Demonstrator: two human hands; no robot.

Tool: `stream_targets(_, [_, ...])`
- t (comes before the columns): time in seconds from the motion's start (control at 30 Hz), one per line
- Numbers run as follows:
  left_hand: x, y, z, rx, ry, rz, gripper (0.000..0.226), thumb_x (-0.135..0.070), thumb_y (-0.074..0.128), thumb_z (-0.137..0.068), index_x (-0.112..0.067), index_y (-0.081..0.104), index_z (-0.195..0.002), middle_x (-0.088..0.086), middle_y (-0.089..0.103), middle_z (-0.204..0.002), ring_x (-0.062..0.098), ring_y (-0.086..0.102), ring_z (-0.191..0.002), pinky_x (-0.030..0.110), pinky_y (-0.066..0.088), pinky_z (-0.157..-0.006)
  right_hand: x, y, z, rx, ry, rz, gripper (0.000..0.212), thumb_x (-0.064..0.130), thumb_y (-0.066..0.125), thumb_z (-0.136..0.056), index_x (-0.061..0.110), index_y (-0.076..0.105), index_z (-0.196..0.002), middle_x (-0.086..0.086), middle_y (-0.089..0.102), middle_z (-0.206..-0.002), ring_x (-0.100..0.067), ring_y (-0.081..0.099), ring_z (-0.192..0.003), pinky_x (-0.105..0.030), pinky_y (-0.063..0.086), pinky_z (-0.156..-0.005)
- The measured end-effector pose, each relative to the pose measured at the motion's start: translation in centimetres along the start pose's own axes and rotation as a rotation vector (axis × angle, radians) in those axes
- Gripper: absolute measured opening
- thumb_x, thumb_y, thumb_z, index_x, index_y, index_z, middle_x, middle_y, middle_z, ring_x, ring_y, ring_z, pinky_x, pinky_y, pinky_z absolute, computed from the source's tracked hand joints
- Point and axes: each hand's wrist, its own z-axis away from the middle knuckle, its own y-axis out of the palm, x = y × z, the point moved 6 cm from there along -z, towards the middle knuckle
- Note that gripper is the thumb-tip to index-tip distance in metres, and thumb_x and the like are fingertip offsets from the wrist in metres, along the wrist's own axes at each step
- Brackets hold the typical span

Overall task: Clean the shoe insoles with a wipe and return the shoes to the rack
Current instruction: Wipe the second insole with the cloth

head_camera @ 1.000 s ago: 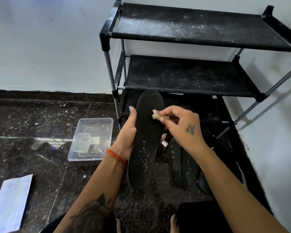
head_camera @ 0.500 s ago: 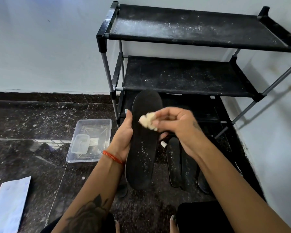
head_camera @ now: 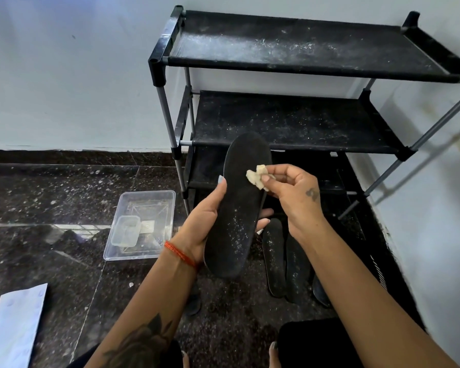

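Between the two hands, a black insole [head_camera: 239, 208] is held upright, toe end up, its face speckled with pale dust over the lower half. Left hand [head_camera: 205, 224] grips it from the left edge: thumb laid up along that edge, fingertips showing past the right edge behind the insole. A red thread band [head_camera: 181, 254] circles the left wrist. Right hand [head_camera: 295, 195] is curled, thumb and fingers pinching a crumpled, yellowed wipe [head_camera: 256, 176]; the wipe lies over the upper right part of the insole, though actual contact cannot be confirmed.

Below the right hand, three more dark insoles [head_camera: 274, 258] lie side by side on the floor, also dusted. Beyond both hands stands a black shoe rack [head_camera: 298, 43] against the white wall, its two upper shelves bare and marked with pale dust; the lowest tier is mostly hidden behind the held insole. No shoes can be made out on it.

Left of the left hand, a clear plastic tray [head_camera: 168, 197] sits on the dark speckled floor [head_camera: 51, 197], with a smaller clear container [head_camera: 126, 231] inside it. Further left and nearer the person, a white sheet [head_camera: 14, 330] lies on the floor at the frame edge.
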Motion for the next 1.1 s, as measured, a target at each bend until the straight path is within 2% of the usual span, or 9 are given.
stream_targets(0.17, [0.0, 0.3, 0.2, -0.013, 0.004, 0.021, 0.056, -0.049, 0.033, -0.098, -0.005, 0.064, -0.11, 0.017, 0.071, -0.101, 0.03, 0.071, -0.083, 0.043, 0.056, -0.078, 1.5, 1.0, 0.6, -0.017, -0.429, 0.594, 0.02, 0.011, 0.068, -0.08, 0.024, 0.074, -0.094, 0.003, 0.071, -0.086, -0.011, 0.064, -0.079, -0.032, 0.054, -0.072])
stream_targets(0.33, [-0.1, -0.4, -0.1, -0.051, 0.017, -0.032, 0.056, -0.048, 0.027, -0.099, -0.006, 0.065, -0.102, 0.015, 0.072, -0.086, 0.024, 0.071, -0.073, 0.033, 0.059, -0.067, 2.0, 3.5, 2.7, 0.132, -0.623, 0.683, 0.02, 0.003, 0.07, -0.076, 0.018, 0.076, -0.088, 0.003, 0.074, -0.086, -0.01, 0.065, -0.078, -0.022, 0.05, -0.075])
stream_targets(0.47, [-0.1, -1.0, -0.3, -0.05, 0.014, -0.038, 0.068, -0.048, 0.028, -0.099, -0.003, 0.074, -0.076, 0.015, 0.071, -0.077, 0.023, 0.071, -0.069, 0.031, 0.059, -0.065, 2.2, 4.6, 3.4, 0.337, -0.619, 0.672, 0.024, 0.002, 0.07, -0.073, 0.021, 0.077, -0.086, 0.007, 0.074, -0.084, -0.005, 0.065, -0.081, -0.018, 0.051, -0.078])
stream_targets(0.57, [-0.5, -1.4, -0.3, -0.081, 0.007, -0.047, 0.065, -0.052, 0.031, -0.097, 0.0, 0.07, -0.097, 0.018, 0.066, -0.1, 0.026, 0.067, -0.083, 0.036, 0.056, -0.079, 2.4, 4.2, 3.6, 0.564, -0.398, 0.477, 0.02, 0.004, 0.074, -0.074, 0.021, 0.076, -0.084, 0.006, 0.074, -0.083, 0.0, 0.066, -0.078, -0.013, 0.051, -0.073])
stream_targets(0.67, [-0.6, -1.0, -0.2, -0.072, 0.012, 0.051, 0.064, -0.051, 0.032, -0.098, 0.004, 0.066, -0.102, 0.022, 0.065, -0.105, 0.032, 0.068, -0.086, 0.043, 0.056, -0.078, 2.7, 1.9, 2.0, 0.351, -0.281, 0.211, 0.022, 0.004, 0.073, -0.075, 0.023, 0.074, -0.085, 0.007, 0.072, -0.081, -0.003, 0.065, -0.073, -0.018, 0.053, -0.068])
stream_targets(0.8, [-0.5, -0.3, -0.1, -0.029, 0.022, 0.094, 0.062, -0.051, 0.03, -0.098, -0.001, 0.062, -0.115, 0.022, 0.067, -0.111, 0.031, 0.07, -0.092, 0.046, 0.053, -0.084, 2.1, 0.3, 1.0, 0.026, -0.343, 0.456, 0.016, 0.011, 0.071, -0.079, 0.022, 0.075, -0.091, 0.009, 0.072, -0.086, 0.001, 0.063, -0.077, -0.01, 0.048, -0.073])
stream_targets(0.93, [-0.5, -0.4, 0.0, -0.056, 0.031, 0.011, 0.056, -0.047, 0.027, -0.1, -0.004, 0.063, -0.105, 0.017, 0.072, -0.088, 0.026, 0.072, -0.072, 0.037, 0.059, -0.066, 1.1, 2.1, 1.8, 0.143, -0.426, 0.651, 0.022, 0.004, 0.066, -0.081, 0.017, 0.074, -0.097, 0.001, 0.07, -0.095, -0.01, 0.066, -0.069, -0.023, 0.055, -0.07])
stream_targets(1.03, [-0.5, -0.8, -0.1, -0.072, 0.035, -0.048, 0.056, -0.047, 0.026, -0.1, -0.006, 0.065, -0.101, 0.013, 0.073, -0.084, 0.021, 0.071, -0.071, 0.031, 0.058, -0.066, 1.6, 3.0, 2.6, 0.166, -0.531, 0.705, 0.022, 0.004, 0.069, -0.077, 0.019, 0.076, -0.092, 0.003, 0.072, -0.088, -0.003, 0.063, -0.076, -0.006, 0.045, -0.072])
stream_targets(1.1, [-0.5, -1.0, -0.2, -0.07, 0.032, -0.04, 0.062, -0.047, 0.027, -0.1, -0.004, 0.071, -0.092, 0.014, 0.072, -0.083, 0.022, 0.071, -0.071, 0.031, 0.059, -0.066, 1.7, 3.9, 3.2, 0.244, -0.546, 0.696, 0.023, 0.005, 0.072, -0.075, 0.022, 0.076, -0.089, 0.007, 0.073, -0.086, -0.001, 0.063, -0.079, -0.005, 0.045, -0.074])
